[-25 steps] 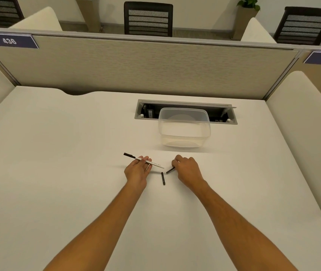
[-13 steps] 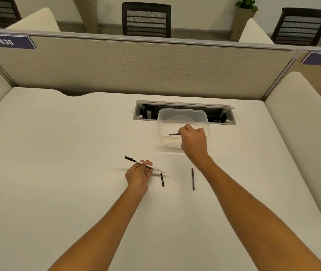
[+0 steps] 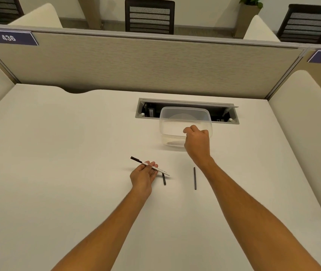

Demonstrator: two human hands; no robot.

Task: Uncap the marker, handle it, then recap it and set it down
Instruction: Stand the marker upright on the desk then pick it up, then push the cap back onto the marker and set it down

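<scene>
Head view, left hand [image 3: 143, 178] holding slim white marker [image 3: 150, 166], clear plastic tub [image 3: 185, 122]

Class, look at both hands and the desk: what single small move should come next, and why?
Probably bring the right hand back from the clear container to the short black cap on the desk, since the left hand holds the marker, apparently uncapped at its near end.

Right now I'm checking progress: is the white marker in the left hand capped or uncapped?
Capped at its far end: the white marker with a black cap lies across the left hand. Its near end is too small to tell.
</scene>
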